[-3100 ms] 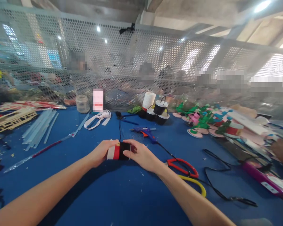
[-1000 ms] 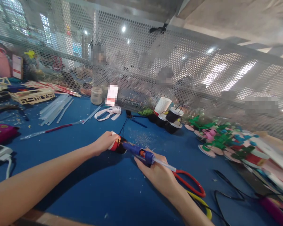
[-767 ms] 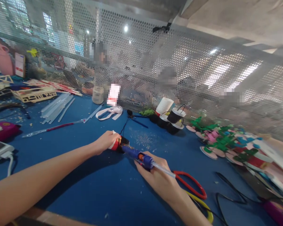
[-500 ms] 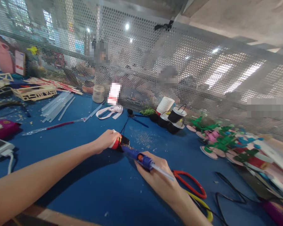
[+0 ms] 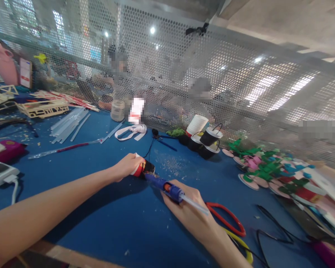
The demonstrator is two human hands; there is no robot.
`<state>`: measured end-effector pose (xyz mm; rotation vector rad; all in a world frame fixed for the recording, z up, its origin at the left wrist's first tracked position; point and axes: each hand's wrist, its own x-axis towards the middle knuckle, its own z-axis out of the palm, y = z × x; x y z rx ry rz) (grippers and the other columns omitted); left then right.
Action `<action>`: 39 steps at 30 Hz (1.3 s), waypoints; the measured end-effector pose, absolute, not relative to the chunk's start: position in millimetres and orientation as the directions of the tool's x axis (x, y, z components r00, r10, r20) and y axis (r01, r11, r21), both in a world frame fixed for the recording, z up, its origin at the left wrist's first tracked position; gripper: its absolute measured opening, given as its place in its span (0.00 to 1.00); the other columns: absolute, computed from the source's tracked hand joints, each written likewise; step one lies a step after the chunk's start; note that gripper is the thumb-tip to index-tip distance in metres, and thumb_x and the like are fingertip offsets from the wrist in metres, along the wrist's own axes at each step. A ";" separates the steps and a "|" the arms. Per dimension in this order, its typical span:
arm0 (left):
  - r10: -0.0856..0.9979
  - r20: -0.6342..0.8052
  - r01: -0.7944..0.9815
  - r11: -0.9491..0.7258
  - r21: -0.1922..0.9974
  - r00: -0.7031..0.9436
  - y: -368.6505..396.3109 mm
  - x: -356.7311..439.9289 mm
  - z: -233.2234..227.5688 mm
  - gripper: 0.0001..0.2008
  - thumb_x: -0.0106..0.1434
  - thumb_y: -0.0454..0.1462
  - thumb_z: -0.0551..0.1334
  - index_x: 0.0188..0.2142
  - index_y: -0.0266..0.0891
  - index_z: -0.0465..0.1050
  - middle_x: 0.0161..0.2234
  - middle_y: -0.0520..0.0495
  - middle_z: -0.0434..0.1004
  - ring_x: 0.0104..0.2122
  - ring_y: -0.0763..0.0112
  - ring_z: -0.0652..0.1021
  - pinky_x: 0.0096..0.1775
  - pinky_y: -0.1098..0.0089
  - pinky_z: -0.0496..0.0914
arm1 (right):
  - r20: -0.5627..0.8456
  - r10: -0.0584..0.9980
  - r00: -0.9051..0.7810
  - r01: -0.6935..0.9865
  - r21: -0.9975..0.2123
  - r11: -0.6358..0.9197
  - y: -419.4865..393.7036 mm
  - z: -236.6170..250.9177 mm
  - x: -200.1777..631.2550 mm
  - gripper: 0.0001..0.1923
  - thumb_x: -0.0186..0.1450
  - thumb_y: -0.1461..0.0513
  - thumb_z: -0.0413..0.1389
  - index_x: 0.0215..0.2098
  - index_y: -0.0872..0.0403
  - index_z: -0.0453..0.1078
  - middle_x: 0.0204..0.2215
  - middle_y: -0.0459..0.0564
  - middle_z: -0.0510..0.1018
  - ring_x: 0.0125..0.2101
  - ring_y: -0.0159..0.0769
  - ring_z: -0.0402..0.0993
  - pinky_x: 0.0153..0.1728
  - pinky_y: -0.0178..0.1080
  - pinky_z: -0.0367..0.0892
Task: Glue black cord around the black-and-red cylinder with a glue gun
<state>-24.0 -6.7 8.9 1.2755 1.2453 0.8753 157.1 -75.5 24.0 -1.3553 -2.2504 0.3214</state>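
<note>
My left hand (image 5: 125, 166) is closed around a small paper cup (image 5: 139, 167), red with a white rim and dark wrapping at its far end. The cup lies tipped on its side, with a black cord running up from it. A blue hot glue gun (image 5: 162, 183) is gripped in my right hand (image 5: 187, 204), its nozzle at the dark end of the cup. From the gun's back sticks a translucent glue stick (image 5: 195, 204). Whether the nozzle touches the cup I cannot tell. My right fingers are partly hidden under the gun.
Beyond my hands stand black-wrapped cups (image 5: 209, 137) and a stack of white cups (image 5: 197, 124). Glue sticks (image 5: 68, 124) and a white ribbon (image 5: 125, 133) lie left. Red-handled scissors (image 5: 226, 219) sit by my right wrist; green-and-pink craft pieces (image 5: 254, 167) lie right. A perforated screen (image 5: 162, 67) closes the back.
The whole view has shifted slightly. Both hands keep their hold, and the glue gun's nozzle stays at the cup's dark end.
</note>
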 end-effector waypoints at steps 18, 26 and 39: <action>0.949 -0.110 0.372 -0.009 0.928 0.296 -9.5 -26.8 14.8 0.11 0.47 0.42 0.50 0.17 0.36 0.57 0.15 0.56 0.53 0.17 0.78 0.55 0.20 0.74 0.50 | 0.389 0.887 -0.248 0.779 -0.464 0.421 -66.8 21.6 159.2 0.07 0.55 0.61 0.50 0.21 0.54 0.62 0.15 0.44 0.68 0.17 0.29 0.63 0.17 0.30 0.56; 0.936 -0.069 0.361 -0.064 0.930 0.344 -8.7 -29.3 10.3 0.11 0.49 0.40 0.50 0.18 0.35 0.60 0.16 0.56 0.54 0.18 0.78 0.55 0.20 0.75 0.52 | 0.380 0.883 -0.276 0.745 -0.495 0.446 -70.1 28.4 158.9 0.09 0.56 0.62 0.47 0.19 0.54 0.62 0.12 0.43 0.63 0.13 0.28 0.59 0.13 0.31 0.54; 0.897 -0.045 0.453 -0.178 0.873 0.439 -9.5 -33.9 10.5 0.11 0.53 0.39 0.47 0.19 0.35 0.58 0.17 0.55 0.52 0.19 0.78 0.54 0.20 0.75 0.50 | 0.346 0.921 -0.179 0.765 -0.539 0.352 -64.9 28.5 160.3 0.11 0.53 0.59 0.49 0.16 0.55 0.62 0.11 0.44 0.65 0.12 0.27 0.59 0.14 0.30 0.56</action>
